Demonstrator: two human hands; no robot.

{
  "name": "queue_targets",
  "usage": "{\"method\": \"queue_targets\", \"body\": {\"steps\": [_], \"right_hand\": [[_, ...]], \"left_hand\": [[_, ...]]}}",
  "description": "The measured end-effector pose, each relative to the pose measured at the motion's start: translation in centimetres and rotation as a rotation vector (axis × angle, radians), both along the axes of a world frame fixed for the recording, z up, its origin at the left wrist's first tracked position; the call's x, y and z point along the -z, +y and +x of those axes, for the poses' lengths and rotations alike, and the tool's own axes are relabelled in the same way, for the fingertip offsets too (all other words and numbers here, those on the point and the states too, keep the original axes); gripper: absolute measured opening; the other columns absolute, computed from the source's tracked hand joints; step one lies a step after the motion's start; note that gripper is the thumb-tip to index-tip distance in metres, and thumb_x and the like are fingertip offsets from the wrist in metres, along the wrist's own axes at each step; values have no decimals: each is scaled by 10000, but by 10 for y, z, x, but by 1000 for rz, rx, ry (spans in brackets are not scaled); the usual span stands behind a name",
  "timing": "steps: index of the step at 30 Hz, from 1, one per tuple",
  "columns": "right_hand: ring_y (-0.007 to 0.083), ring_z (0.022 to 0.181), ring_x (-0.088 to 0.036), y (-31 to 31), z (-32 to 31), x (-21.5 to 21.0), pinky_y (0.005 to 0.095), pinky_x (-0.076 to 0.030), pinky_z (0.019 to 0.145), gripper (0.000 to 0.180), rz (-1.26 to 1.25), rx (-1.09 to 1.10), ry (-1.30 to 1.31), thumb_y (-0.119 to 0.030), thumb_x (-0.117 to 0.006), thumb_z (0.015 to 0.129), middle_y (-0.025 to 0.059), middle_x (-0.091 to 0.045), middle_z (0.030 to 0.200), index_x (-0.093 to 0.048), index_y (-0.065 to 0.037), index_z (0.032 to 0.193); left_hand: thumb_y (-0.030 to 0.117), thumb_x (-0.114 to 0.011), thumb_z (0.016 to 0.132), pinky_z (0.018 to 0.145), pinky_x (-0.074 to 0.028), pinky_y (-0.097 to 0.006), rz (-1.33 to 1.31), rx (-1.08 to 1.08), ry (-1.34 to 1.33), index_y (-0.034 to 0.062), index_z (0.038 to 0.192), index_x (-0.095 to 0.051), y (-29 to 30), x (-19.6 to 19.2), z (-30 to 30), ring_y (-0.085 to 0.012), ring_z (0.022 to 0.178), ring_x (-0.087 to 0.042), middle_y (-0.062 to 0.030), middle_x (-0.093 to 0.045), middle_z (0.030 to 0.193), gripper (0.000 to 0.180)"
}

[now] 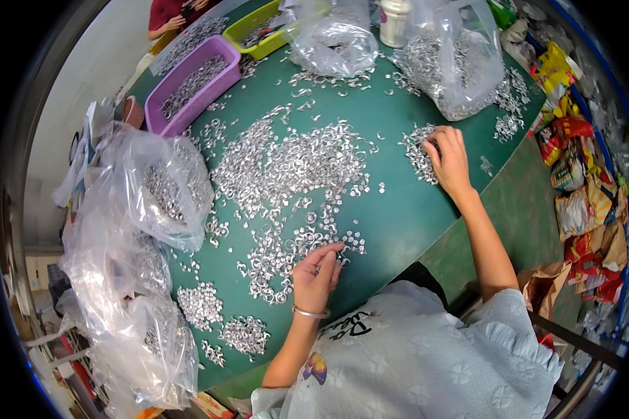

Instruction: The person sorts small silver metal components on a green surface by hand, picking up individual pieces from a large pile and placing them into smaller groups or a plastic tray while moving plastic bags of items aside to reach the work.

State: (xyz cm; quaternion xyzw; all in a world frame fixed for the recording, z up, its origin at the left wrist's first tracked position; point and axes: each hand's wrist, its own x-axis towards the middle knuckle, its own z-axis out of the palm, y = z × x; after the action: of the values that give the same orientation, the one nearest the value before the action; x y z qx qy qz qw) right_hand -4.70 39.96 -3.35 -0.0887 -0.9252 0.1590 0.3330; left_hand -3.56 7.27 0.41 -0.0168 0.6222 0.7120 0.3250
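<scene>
Small silvery metal parts, many of them curved like hooks or crescents, lie scattered over a green table. My left hand (316, 276), with a bangle at the wrist, rests at the near edge of the middle heap (272, 260). Its fingers are bent together, and whatever is between them is too small to make out. Farther right, my right hand (450, 159) is curled over a smaller pile of metal parts (418, 162). Its fingertips reach into that pile, and what they grip is hidden. A large spread of parts (297, 164) lies beyond my left hand.
A purple basket (225, 82) and a yellow-green basket (276, 50) hold parts at the far left. Clear plastic bags of parts (461, 91) stand at the back and left. A white bottle (393, 24) stands behind. Another person's hand (175, 23) shows far left.
</scene>
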Motion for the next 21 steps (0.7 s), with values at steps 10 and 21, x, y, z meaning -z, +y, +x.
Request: {"method": "queue_targets", "body": {"steps": [10, 21], "right_hand": [[370, 1239, -347, -85, -49, -19, 546, -217, 1015, 405, -123, -409, -170, -327, -599, 819, 95, -474, 1260, -553, -89, 1143], [385, 1294, -247, -161, -32, -3, 611, -209, 1005, 562, 69, -609, -384, -375, -613, 804, 135, -354, 1359, -444, -134, 1283]], "left_hand": [[129, -485, 928, 387, -212, -173, 71, -73, -99, 4, 1072, -583, 1, 7, -7, -21, 439, -294, 38, -422, 578, 215], [123, -496, 926, 396, -233, -166, 34, -253, -46, 10, 1038, -609, -30, 21, -8, -15, 450, -323, 46, -440, 566, 195]]}}
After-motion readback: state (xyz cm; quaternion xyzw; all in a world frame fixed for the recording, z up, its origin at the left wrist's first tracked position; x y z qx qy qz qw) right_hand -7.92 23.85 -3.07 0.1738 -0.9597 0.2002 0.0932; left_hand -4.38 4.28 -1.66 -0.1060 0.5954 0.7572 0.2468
